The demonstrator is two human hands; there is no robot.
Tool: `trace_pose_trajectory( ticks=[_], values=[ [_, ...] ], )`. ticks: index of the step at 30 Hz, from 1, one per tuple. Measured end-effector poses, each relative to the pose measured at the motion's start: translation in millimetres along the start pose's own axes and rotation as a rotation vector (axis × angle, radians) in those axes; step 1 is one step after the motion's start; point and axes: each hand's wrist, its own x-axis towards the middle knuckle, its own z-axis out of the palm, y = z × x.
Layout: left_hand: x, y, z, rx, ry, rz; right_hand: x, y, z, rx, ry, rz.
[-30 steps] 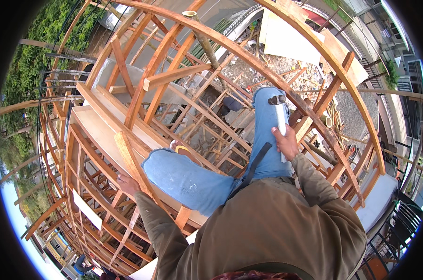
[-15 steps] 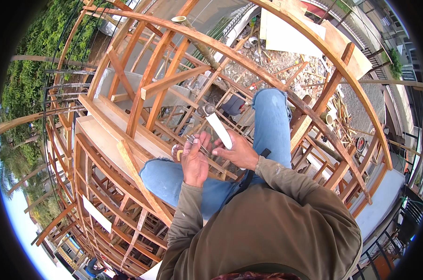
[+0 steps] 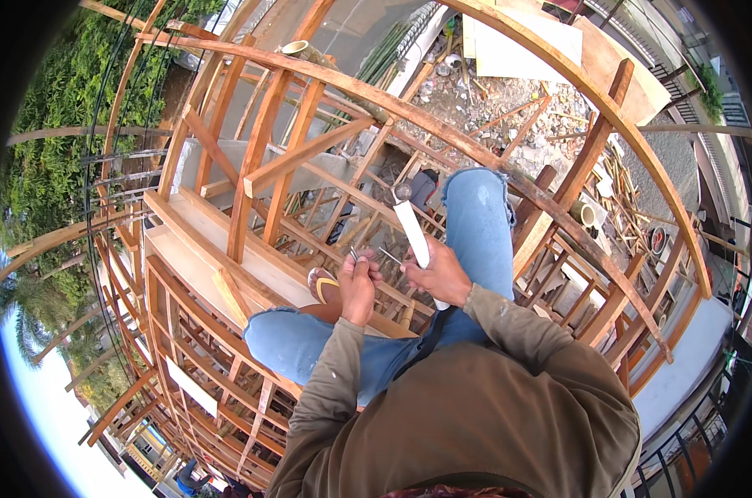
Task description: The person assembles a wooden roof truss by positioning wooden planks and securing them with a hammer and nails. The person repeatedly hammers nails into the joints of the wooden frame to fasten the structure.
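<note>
Over my bent knees, my left hand point(image 3: 358, 292) is closed around a few nails point(image 3: 354, 253), whose thin tips stick out past the thumb. My right hand point(image 3: 442, 276) holds a hammer point(image 3: 412, 228) by its white handle, the round metal head tilted up and away from me. Between that hand's thumb and finger a single nail point(image 3: 388, 254) points toward the left hand. A small gap separates the two hands. My foot in a sandal with a yellow strap point(image 3: 324, 285) is just left of the left hand.
Wooden beams point(image 3: 343, 75) form an open frame around me. Pale boards point(image 3: 218, 249) lie to my left. Far below, rubble point(image 3: 509, 108) and scrap wood cover the ground, with light sheets point(image 3: 529, 41) at the far right. Black cables point(image 3: 94, 166) run along the left.
The right hand has moved slightly right and a single nail now shows in its fingers. My left hand has drawn apart from it and closed more around its nails.
</note>
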Motion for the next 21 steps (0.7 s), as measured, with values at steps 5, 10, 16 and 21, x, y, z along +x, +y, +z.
trace_pose_trajectory(
  ticks=[5,10,16,21],
  values=[
    [4,16,32,0.022,-0.209,0.008,8,-12,-19,0.078,0.045,0.016],
    [24,43,75,0.094,-0.296,-0.066,11,-21,-41,0.137,0.100,-0.022],
    [176,119,142,0.402,-0.196,0.731,-1,-30,-92,0.132,0.182,-0.064],
    [281,168,205,0.675,-0.142,0.821,-29,-28,-131,0.139,0.293,-0.097]
  ],
)
